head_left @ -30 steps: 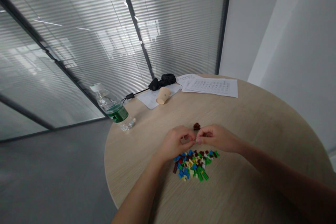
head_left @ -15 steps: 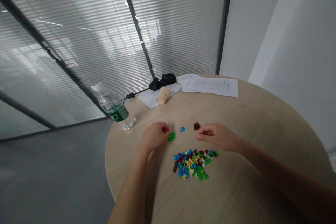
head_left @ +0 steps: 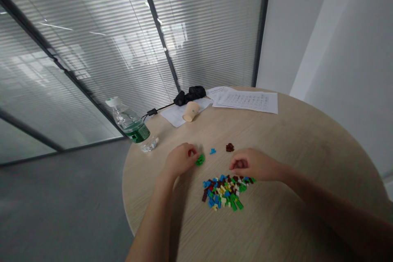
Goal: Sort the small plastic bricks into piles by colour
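My left hand rests at the left of a small heap of green building bricks, its fingers curled and the tips beside the heap. What is between those tips, if anything, is too small to make out. Just above the mixed pile of building bricks is my right hand, closed with the fingers bent inward; anything in it is hidden. The pile holds blue, brown, green, cream, yellow, white and red pieces. A few blue bricks and a cluster of brown bricks lie apart, beyond the pile.
A water bottle with a green label stands at the left edge of the round wooden table. Toward the back are a paper cup, printed sheets and a black bundle with a cord.
My right hand has moved from beside the brown bricks down toward me, to the upper edge of the mixed pile. My left hand has stayed by the green bricks.
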`<move>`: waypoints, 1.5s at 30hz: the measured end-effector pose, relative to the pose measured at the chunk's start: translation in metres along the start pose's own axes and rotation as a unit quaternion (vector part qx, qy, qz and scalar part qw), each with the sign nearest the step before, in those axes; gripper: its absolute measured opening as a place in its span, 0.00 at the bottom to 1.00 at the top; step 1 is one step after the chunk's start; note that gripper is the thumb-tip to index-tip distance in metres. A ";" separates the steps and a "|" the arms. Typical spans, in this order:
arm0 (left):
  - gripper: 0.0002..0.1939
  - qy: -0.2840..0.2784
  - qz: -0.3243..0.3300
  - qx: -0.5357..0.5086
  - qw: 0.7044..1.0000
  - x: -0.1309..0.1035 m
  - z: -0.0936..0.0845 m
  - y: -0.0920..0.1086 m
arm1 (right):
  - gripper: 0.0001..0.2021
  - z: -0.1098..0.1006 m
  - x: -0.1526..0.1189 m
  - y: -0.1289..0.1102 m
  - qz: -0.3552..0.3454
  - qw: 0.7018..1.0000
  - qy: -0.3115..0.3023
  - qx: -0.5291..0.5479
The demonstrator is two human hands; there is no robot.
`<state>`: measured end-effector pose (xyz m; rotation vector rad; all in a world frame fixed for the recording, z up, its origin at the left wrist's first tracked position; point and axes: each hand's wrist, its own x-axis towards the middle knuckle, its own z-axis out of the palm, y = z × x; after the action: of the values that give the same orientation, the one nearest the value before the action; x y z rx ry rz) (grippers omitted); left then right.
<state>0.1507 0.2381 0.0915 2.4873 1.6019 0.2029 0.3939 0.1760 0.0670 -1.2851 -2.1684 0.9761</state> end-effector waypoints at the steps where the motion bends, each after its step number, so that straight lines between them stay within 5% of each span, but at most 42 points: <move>1: 0.11 0.010 0.003 -0.004 1.000 0.000 0.000 0.001 | 0.07 0.000 0.000 -0.001 -0.026 0.999 -0.002 -0.022; 8: 0.09 0.042 0.031 -0.032 0.998 0.000 0.005 0.010 | 0.08 0.006 0.001 -0.004 -0.141 0.985 0.013 -0.103; 23: 0.07 0.048 0.129 -0.083 0.987 0.000 0.009 0.022 | 0.05 0.008 0.002 -0.008 -0.075 0.989 -0.008 -0.127; 28: 0.09 0.045 0.137 -0.087 0.986 -0.001 0.009 0.023 | 0.06 0.000 0.003 -0.001 -0.052 0.991 0.046 -0.112; 35: 0.09 0.027 0.129 -0.086 0.988 -0.001 0.008 0.025 | 0.07 -0.011 0.014 0.026 -0.007 0.967 0.197 -0.159; 45: 0.07 0.021 0.180 -0.146 0.973 -0.002 0.009 0.027 | 0.07 -0.005 0.020 0.040 0.011 0.963 0.196 -0.187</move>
<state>0.1760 0.2248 0.0889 2.5231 1.0288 0.5026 0.4107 0.2081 0.0402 -1.5205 -2.0787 0.2802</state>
